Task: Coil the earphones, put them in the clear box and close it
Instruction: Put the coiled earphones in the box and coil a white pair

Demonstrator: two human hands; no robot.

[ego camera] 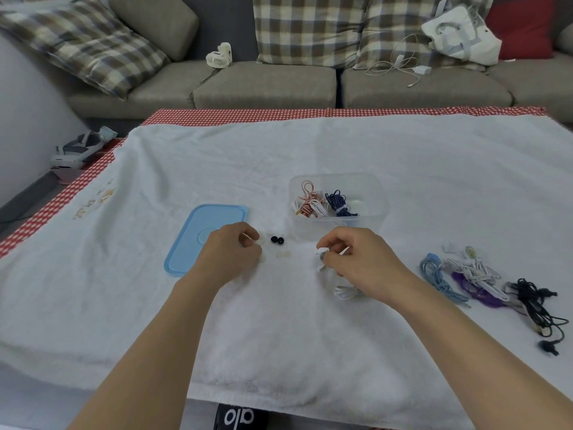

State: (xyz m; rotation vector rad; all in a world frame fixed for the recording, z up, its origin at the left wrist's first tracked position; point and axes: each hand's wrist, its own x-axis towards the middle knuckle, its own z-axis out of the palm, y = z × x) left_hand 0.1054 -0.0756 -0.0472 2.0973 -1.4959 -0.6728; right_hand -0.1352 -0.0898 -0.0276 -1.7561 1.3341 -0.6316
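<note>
A white towel point(279, 305) covers the tabletop before a grey sofa point(263, 85). The right hand point(361, 262) pinches white earphones point(344, 291); the left hand point(231, 252), fingers curled, pinches something tiny I cannot identify. At 12 o'clock from the right hand stands the open clear box point(376, 197) holding coiled earphones, its blue lid point(189, 243) at the left hand's 9 o'clock.

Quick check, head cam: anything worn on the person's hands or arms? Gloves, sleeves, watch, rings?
Nothing visible. The left hand and right hand are bare, with no gloves, rings, watch or bands showing. Both forearms are uncovered down to the frame's bottom edge; no sleeve is in view.
</note>
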